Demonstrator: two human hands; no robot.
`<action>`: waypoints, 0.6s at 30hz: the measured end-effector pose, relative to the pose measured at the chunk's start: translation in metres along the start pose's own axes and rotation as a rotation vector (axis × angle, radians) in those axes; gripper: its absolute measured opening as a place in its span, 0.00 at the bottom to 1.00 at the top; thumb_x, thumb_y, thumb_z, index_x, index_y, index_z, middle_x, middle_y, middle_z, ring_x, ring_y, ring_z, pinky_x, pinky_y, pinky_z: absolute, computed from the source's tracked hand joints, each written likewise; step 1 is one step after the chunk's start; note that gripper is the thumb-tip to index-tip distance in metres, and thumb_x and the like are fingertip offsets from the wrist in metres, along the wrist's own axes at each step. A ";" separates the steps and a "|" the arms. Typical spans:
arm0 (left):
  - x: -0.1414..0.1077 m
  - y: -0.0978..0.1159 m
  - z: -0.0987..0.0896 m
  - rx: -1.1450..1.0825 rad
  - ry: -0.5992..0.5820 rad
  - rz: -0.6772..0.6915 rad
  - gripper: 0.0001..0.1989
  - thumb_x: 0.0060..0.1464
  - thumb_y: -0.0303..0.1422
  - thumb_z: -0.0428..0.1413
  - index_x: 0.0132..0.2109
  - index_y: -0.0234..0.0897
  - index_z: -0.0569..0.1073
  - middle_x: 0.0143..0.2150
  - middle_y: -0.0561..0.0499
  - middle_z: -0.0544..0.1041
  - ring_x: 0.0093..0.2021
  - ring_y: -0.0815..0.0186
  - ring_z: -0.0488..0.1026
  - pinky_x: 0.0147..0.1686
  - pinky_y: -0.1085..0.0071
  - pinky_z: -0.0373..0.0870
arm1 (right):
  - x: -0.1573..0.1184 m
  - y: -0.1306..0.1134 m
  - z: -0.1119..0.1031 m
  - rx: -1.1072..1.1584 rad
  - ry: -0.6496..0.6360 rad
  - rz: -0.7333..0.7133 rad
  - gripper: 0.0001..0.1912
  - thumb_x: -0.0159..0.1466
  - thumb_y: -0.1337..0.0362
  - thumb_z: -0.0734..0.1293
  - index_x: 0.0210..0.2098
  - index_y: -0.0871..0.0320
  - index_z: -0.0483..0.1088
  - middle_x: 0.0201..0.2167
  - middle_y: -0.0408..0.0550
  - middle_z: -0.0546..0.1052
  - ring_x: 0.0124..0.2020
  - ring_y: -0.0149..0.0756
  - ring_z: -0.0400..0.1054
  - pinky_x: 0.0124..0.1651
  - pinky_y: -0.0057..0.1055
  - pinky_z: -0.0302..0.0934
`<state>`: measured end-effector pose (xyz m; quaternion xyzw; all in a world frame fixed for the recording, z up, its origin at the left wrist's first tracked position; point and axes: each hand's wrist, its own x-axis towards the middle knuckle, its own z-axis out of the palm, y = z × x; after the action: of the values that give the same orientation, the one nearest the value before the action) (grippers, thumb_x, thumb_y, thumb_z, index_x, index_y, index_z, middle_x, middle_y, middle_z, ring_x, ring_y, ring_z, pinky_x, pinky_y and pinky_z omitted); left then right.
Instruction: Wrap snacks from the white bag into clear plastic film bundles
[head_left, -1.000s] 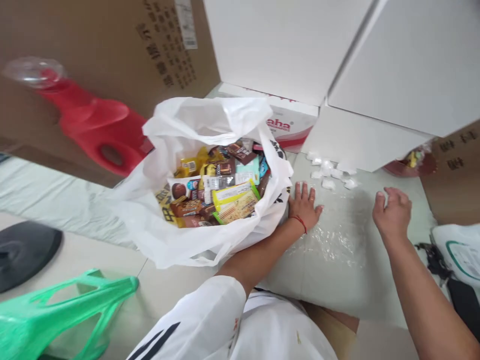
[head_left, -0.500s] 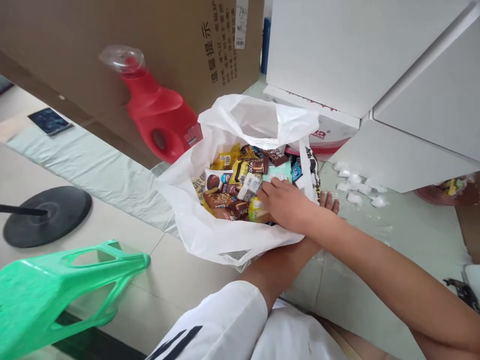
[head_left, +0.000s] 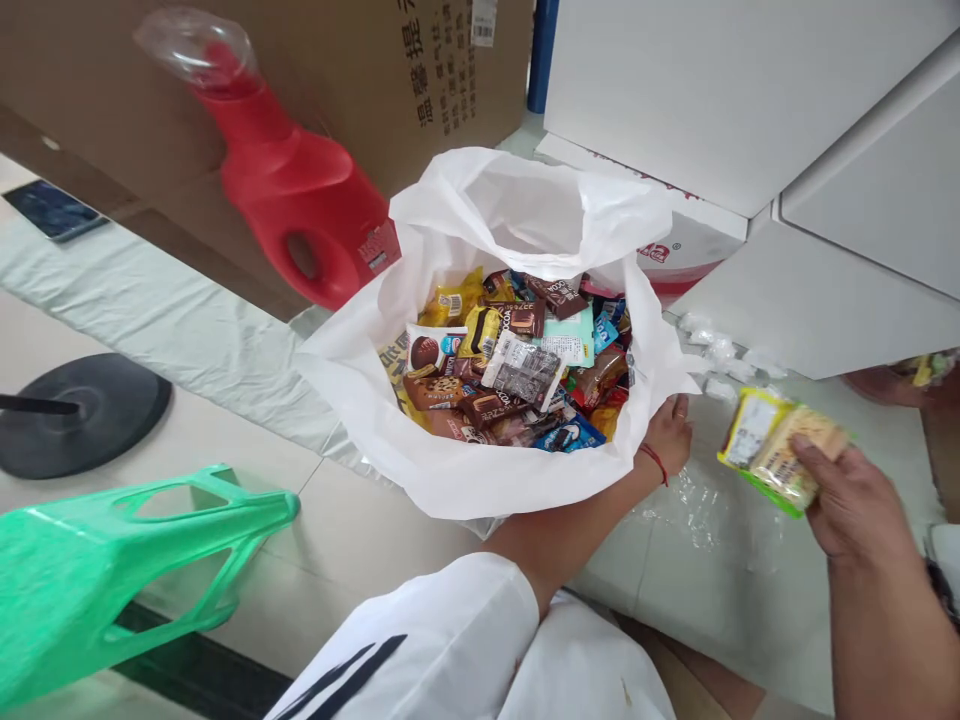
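Note:
My right hand (head_left: 847, 490) is closed on a snack packet with clear, yellow and green wrapping (head_left: 795, 455), holding it above the floor right of the bag. A white plastic bag (head_left: 480, 485) stands with its mouth wide, full of wrapped snacks. Among them lie a clear silver packet (head_left: 525, 370), a blue packet (head_left: 570, 436), brown cocoa packets (head_left: 491, 404) and a yellow one (head_left: 480, 330). My left forearm runs along the bag's near side. My left hand (head_left: 669, 435), with a red string at the wrist, is beside the bag's right edge, its fingers loosely extended and partly hidden.
Small white wrapped pieces (head_left: 720, 352) and clear plastic wrapping (head_left: 697, 510) lie on the floor at the right. A red jug (head_left: 300, 190) stands behind the bag, by a cardboard box (head_left: 337, 80). A green stool (head_left: 82, 570) is at the left; white cabinets (head_left: 675, 90) rise at the back right.
My right hand has come out of the bag and moved right, carrying the snack packet. The clear silver packet now lies fully visible on the heap. My left hand has shifted slightly down.

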<state>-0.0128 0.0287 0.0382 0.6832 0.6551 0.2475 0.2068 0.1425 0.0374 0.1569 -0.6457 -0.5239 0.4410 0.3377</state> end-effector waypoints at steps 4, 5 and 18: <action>-0.002 0.003 -0.014 0.112 -0.012 -0.005 0.27 0.67 0.32 0.46 0.69 0.26 0.67 0.75 0.35 0.59 0.75 0.45 0.53 0.71 0.49 0.57 | 0.032 0.059 0.006 -0.069 -0.127 0.183 0.22 0.50 0.48 0.76 0.38 0.53 0.75 0.40 0.59 0.83 0.41 0.56 0.79 0.42 0.47 0.73; -0.002 0.003 -0.017 0.129 -0.019 -0.021 0.28 0.67 0.32 0.45 0.69 0.25 0.67 0.75 0.36 0.58 0.76 0.45 0.51 0.71 0.49 0.59 | 0.035 0.066 0.010 -0.131 -0.137 0.165 0.22 0.49 0.46 0.75 0.36 0.54 0.75 0.37 0.57 0.83 0.41 0.55 0.79 0.41 0.47 0.73; -0.001 0.002 -0.020 0.127 -0.071 -0.079 0.30 0.69 0.34 0.40 0.74 0.29 0.58 0.78 0.41 0.49 0.79 0.48 0.41 0.72 0.42 0.50 | 0.037 0.072 0.017 -0.202 -0.089 0.113 0.30 0.53 0.43 0.70 0.46 0.59 0.74 0.31 0.48 0.79 0.30 0.41 0.72 0.34 0.37 0.68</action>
<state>-0.0230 0.0268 0.0552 0.6771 0.6881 0.1727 0.1957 0.1564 0.0573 0.0773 -0.6849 -0.5429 0.4325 0.2219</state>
